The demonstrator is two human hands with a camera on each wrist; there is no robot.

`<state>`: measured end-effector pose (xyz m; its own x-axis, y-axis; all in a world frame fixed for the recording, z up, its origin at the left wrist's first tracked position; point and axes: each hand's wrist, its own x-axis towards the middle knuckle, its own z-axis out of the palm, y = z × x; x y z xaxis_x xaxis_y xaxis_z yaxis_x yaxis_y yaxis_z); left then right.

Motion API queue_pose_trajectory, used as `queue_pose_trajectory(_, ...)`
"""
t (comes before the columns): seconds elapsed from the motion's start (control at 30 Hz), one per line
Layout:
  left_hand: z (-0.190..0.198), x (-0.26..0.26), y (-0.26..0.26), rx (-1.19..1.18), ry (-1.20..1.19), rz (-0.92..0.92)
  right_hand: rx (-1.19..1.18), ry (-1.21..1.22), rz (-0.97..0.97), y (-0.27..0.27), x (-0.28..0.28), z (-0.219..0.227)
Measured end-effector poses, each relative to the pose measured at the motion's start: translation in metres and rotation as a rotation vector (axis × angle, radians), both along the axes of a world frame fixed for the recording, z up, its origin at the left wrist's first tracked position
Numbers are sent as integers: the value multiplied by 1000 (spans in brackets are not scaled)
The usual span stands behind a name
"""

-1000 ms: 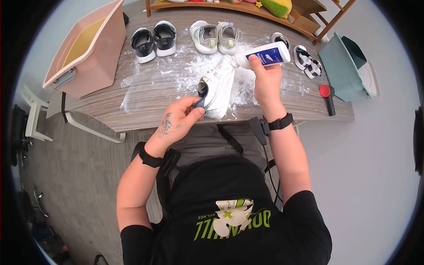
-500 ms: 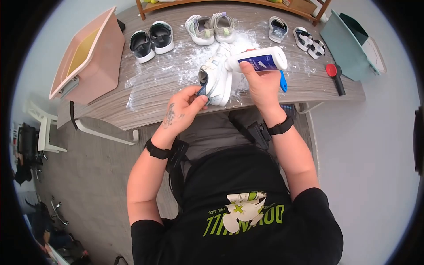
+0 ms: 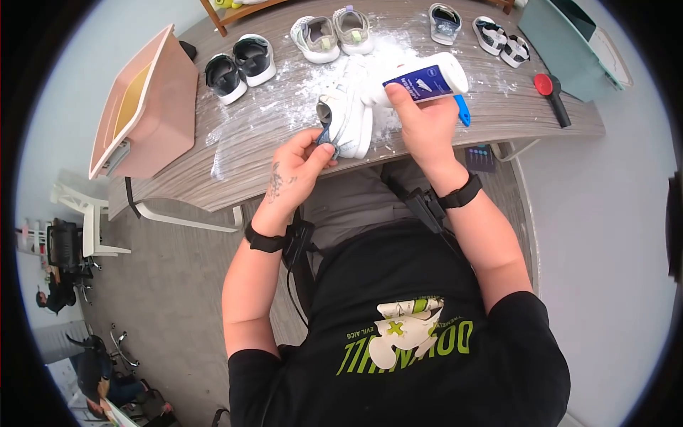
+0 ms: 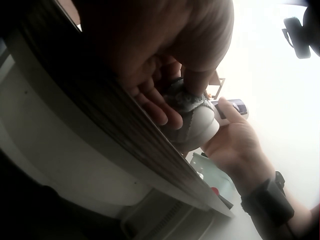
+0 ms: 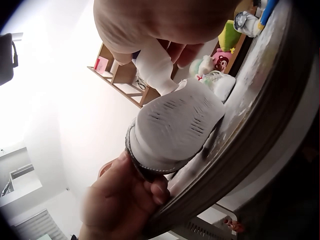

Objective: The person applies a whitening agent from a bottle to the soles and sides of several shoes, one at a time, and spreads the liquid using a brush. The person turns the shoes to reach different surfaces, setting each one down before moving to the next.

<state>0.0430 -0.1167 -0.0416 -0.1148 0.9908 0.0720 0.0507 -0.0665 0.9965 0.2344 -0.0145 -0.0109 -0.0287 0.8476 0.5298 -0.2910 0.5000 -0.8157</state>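
Our left hand (image 3: 299,167) pinches the heel of the small white sneaker (image 3: 346,117); the shoe's long axis runs away from us across the grey wood-grain table (image 3: 249,153). Right hand (image 3: 420,124) grips the white squeeze bottle with blue label (image 3: 420,82), nozzle tipped left onto the toe end. White powder (image 3: 306,89) lies beyond both hands.
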Motion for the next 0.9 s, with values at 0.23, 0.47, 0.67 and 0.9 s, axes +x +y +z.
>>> queue_pose_trajectory(0.23, 1, 2, 1, -1, 8, 7, 5, -58, 45, -6, 6, 1)
queue_pose_trajectory(0.47, 1, 2, 0, -9, 58, 21, 20, -124, 80, -16, 10, -3)
queue_pose_trajectory(0.67, 1, 3, 0, -12, 46, 22, 43, -98, 64, -19, 12, 1)
queue_pose_trajectory(0.9, 1, 1, 1, 0, 23, 17, 93, -221, 78, -22, 13, 6)
